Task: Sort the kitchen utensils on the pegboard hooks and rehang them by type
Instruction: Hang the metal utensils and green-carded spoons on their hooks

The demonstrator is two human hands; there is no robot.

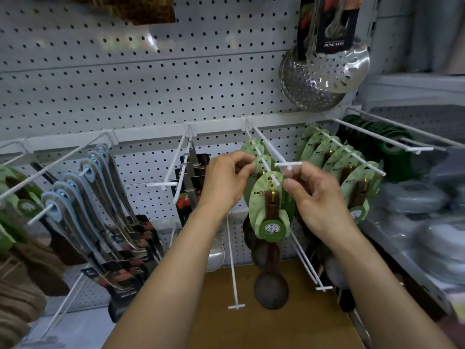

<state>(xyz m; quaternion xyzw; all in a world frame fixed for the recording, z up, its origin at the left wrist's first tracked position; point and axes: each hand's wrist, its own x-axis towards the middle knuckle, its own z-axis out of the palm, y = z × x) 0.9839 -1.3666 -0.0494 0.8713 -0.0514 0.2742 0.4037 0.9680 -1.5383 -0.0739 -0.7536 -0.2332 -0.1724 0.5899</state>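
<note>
Head view: both hands [224, 180] [319, 195] pinch green-carded wooden spoons [270, 222] hanging vertically, bowls down.

Dark wooden spoons [271, 268] on pale green oval cards [264, 197] hang from a white hook [267, 161] at the centre of the grey pegboard [151, 79]. Blue-handled utensils [83, 195] line a left hook; steel skimmers [324, 71] hang upper right; more green-carded spoons [339, 162] hang to the right.
</note>
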